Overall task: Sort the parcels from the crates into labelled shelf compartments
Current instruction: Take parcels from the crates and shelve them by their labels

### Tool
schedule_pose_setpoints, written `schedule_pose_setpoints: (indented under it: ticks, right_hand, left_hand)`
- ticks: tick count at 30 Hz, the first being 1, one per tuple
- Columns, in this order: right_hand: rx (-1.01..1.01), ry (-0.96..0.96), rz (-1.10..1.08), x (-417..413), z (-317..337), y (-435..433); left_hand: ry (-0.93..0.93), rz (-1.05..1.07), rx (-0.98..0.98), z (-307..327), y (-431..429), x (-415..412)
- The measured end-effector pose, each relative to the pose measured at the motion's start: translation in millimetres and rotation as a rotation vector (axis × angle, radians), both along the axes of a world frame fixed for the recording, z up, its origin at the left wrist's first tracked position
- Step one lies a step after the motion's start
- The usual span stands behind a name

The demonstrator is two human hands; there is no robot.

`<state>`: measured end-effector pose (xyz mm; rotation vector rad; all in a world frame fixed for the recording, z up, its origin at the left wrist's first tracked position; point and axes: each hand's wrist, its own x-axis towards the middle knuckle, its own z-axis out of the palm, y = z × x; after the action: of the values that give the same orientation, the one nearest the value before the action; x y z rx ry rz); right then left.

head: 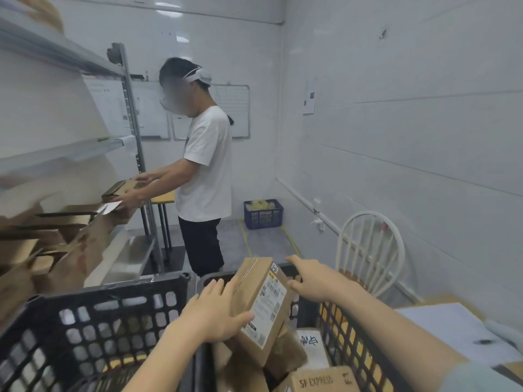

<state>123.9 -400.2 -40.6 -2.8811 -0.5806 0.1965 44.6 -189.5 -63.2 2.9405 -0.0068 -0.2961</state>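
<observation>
Blurry shelf [56,154]; parcel [261,299] label illegible

Two crates stand side by side nearest the camera: the left crate [113,321] and the right crate [339,335], which holds an SF Express box [319,380]. Above the right crate, a parcel [263,301] sits between the left hand [215,312] and the right hand [311,281]. Shelves [56,154] run along the left. Another person [206,176] stands behind the crates, with a basket [263,215] on the floor beyond and a chair [370,250] at the right.
</observation>
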Motion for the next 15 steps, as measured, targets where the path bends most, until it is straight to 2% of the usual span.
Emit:
schedule_pose_setpoints:
  ticks: [6, 11, 15]
  right_hand:
    - [0.036, 0.090, -0.024, 32.9, -41.6, -0.4]
    - [0.051, 0.165, 0.008, 39.5, -68.2, 1.5]
    - [0.116, 0.063, 0.037, 38.2, -63.9, 2.8]
  left_hand:
    - [0.074, -0.071, -0.070, -37.1, -8.1, 15.0]
    - [-0.120, -0.071, 0.007, -57.7, -17.7, 13.2]
    - [-0.188, -0.091, -0.035, -60.2, -14.2, 10.1]
